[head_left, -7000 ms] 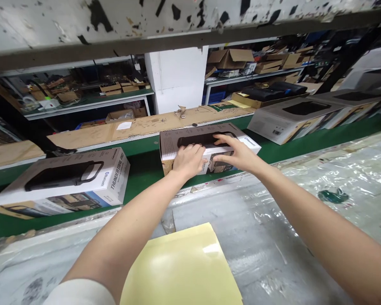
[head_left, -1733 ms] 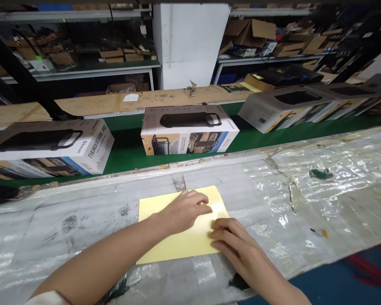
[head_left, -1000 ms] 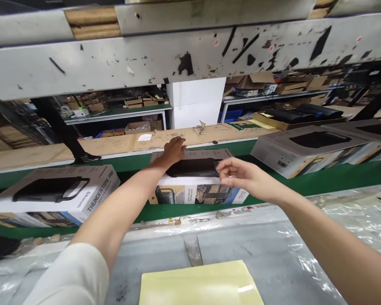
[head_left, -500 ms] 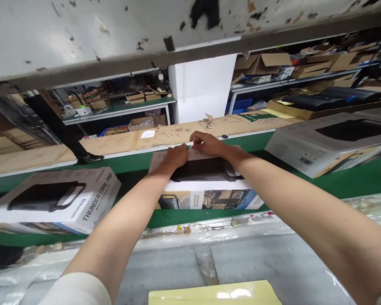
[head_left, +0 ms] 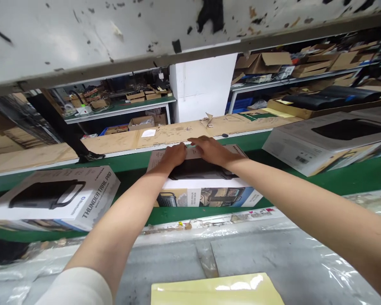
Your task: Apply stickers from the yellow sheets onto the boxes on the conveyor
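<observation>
A white printed speaker carton (head_left: pixel 206 184) lies in front of me on the green belt, a black speaker pictured on its top. My left hand (head_left: pixel 177 155) rests at the carton's far top edge, fingers curled and closed; whatever they pinch is hidden. Beside it, my right hand (head_left: pixel 209 150) lies over the same edge with its fingers stretched towards the left hand, the thumb lower and apart. I see nothing held in it. The fingertips of both hands nearly meet.
A similar carton (head_left: pixel 57 197) stands to the left, another (head_left: pixel 317 142) to the right. The green belt (head_left: pixel 165 217) runs under them. A cardboard-covered ledge (head_left: pixel 120 146) lies behind, a spotted metal beam (head_left: pixel 130 38) hangs overhead, and a yellow sheet (head_left: pixel 216 292) is nearest me.
My right hand's fingers have uncurled from a raised pinch and now lie flatter and lower over the carton's edge. My left hand stays closed at nearly the same spot.
</observation>
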Demonstrator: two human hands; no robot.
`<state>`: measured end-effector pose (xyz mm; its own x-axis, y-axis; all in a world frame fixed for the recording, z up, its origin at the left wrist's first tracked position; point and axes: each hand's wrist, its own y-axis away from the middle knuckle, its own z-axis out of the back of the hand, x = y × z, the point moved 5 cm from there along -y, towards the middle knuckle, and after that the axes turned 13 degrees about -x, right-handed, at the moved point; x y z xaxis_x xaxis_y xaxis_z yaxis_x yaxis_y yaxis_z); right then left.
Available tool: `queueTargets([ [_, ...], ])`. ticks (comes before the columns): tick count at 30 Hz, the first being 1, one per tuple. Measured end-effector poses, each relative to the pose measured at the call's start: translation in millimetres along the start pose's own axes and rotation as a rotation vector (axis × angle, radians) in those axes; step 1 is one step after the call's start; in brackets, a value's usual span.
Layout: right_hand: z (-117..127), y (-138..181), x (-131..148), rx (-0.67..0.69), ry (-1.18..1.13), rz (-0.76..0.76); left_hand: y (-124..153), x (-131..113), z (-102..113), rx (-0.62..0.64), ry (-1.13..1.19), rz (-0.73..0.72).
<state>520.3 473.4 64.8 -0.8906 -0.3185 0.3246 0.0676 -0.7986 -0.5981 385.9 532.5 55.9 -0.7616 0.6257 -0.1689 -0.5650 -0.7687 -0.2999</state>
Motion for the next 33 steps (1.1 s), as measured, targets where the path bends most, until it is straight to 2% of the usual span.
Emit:
queueTargets([
  [4,-8,6,11,0.185,0.062,-0.079,1,5,2,-0.029,0.004,0.024],
  [9,-12,-5,17,0.250,0.084,-0.215,5,4,11,-0.002,0.026,-0.006],
  [12,-4,11,28,0.249,0.116,-0.276,4,-1,13,0.045,0.035,-0.059],
  [15,20,59,50,0.242,0.177,-0.235,3,-3,12,0.077,-0.017,-0.043],
  [19,72,158,99,0.114,0.142,-0.016,7,-3,16,0.075,-0.135,0.052],
  [21,93,212,119,0.100,0.054,0.014,14,-10,25,0.016,-0.220,0.052],
  [23,101,258,132,0.185,-0.112,-0.013,27,-27,38,-0.072,-0.259,-0.001],
  [26,101,301,136,0.268,-0.287,-0.117,77,-69,57,-0.159,-0.233,-0.125],
  [29,96,312,129,0.252,-0.328,-0.167,168,-116,65,-0.149,0.008,-0.339],
  [31,93,310,124,0.266,-0.345,-0.159,238,-136,55,-0.015,0.217,-0.497],
  [33,91,304,121,0.303,-0.358,-0.133,297,-143,34,0.144,0.341,-0.587],
])
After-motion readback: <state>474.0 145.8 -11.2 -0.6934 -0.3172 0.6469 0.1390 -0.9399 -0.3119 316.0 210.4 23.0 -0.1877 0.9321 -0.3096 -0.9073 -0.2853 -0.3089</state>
